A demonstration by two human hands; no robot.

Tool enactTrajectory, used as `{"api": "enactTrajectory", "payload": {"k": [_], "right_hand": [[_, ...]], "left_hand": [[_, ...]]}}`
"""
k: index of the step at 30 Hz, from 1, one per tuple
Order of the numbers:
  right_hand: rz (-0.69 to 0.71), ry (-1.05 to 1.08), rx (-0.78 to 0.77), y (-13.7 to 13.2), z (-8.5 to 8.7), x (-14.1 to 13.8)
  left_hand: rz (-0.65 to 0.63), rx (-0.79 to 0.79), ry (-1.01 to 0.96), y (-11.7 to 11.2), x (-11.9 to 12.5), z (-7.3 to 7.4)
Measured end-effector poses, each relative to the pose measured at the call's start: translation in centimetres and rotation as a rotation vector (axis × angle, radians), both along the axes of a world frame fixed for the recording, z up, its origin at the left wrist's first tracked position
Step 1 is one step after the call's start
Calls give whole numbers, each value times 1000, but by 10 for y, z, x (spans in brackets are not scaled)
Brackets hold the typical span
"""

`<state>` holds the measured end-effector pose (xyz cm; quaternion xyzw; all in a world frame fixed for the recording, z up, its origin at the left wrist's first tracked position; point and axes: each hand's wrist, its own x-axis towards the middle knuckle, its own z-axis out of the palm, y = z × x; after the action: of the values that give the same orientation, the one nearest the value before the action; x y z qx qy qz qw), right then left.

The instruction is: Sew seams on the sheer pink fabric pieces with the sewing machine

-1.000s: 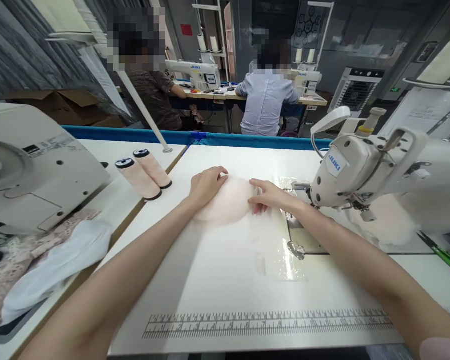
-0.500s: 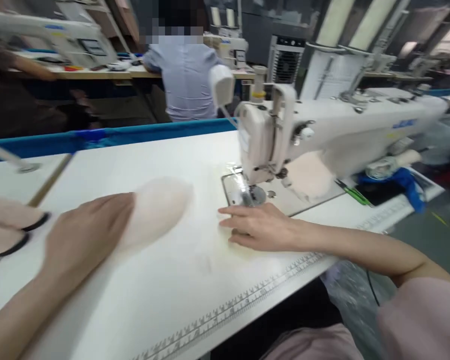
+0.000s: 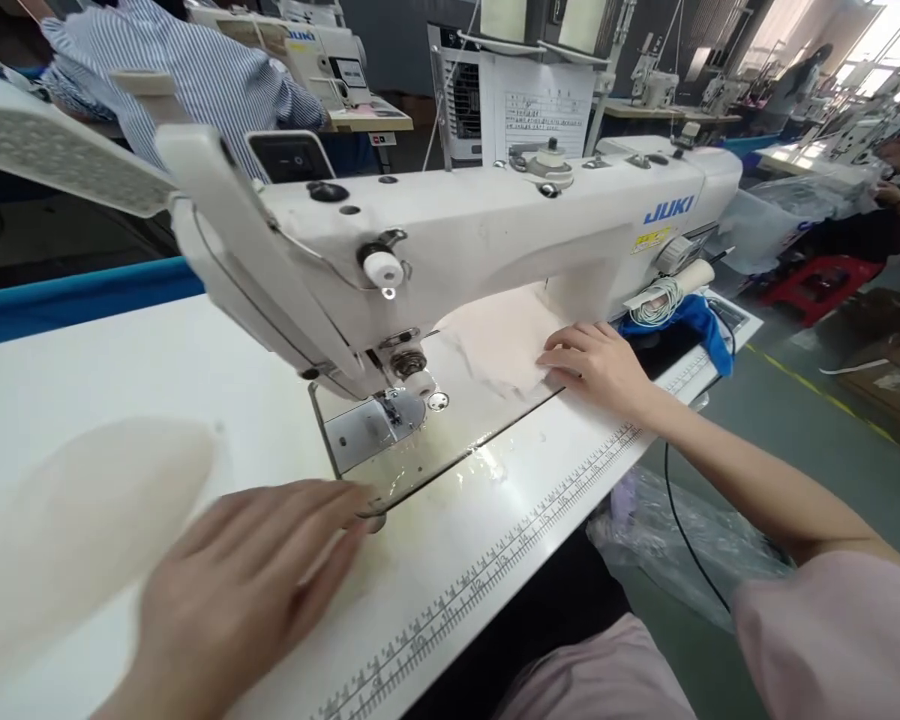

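My right hand [image 3: 596, 372] reaches under the sewing machine's arm, its fingertips touching the right edge of a pale pink fabric piece [image 3: 506, 335]. The fingers are slightly apart, and no firm grip shows. My left hand [image 3: 259, 575], a little blurred, stretches its fingers over the white table by the front left corner of the needle plate [image 3: 364, 432]; nothing shows in it. Left of that hand lies another pale, rounded fabric piece [image 3: 112, 510], smeared by motion. The white sewing machine [image 3: 487, 230] stands above the plate, with no fabric visible under its needle.
A ruler strip [image 3: 480, 585] runs along the table's front edge. At the machine's right end lie a cord bundle [image 3: 656, 303] and a blue cloth [image 3: 679, 325]. Behind, a person in a striped shirt [image 3: 172, 75] sits near another machine. A red stool [image 3: 821, 285] stands at right.
The view has swung right and closer to the machine. My right hand has gone from beside the needle to the fabric under the arm. My left hand has left the pale piece and moved right.
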<state>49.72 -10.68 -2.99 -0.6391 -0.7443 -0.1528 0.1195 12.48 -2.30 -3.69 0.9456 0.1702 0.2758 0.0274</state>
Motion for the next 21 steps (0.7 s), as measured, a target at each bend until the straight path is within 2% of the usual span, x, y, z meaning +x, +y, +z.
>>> {"api": "enactTrajectory", "payload": {"k": [1,2,6,9,11,13,15,17,18,19,21], "right_hand": [[10,14,7,1,-1,3],[13,42,8,3,-1,5],[-115,261,59,14,1,10],[-132,479,137,17,10,10],[-63,585,84,11,22,6],[5,639,-121,-3,36,-1],[137,758,-422,-21,47,-12],[202,1020,-776,-37,53,-24],[197,1144,-871,-42,52,-29],[180,1243,-898,-46,50,-35],[154,1366,-790,-47,40,-48]], "left_hand": [[-74,164,-44,-5,23,3],[-130,222,-37,-9,46,5],[-210,220,35,-10,129,6],[-125,184,191,3,177,-4],[-27,153,236,14,201,-12],[5,127,276,22,215,-19],[8,110,293,26,220,-22],[-11,98,275,26,216,-21],[-25,88,249,24,212,-19],[-36,68,210,21,205,-16],[-31,-30,107,11,185,-7]]}}
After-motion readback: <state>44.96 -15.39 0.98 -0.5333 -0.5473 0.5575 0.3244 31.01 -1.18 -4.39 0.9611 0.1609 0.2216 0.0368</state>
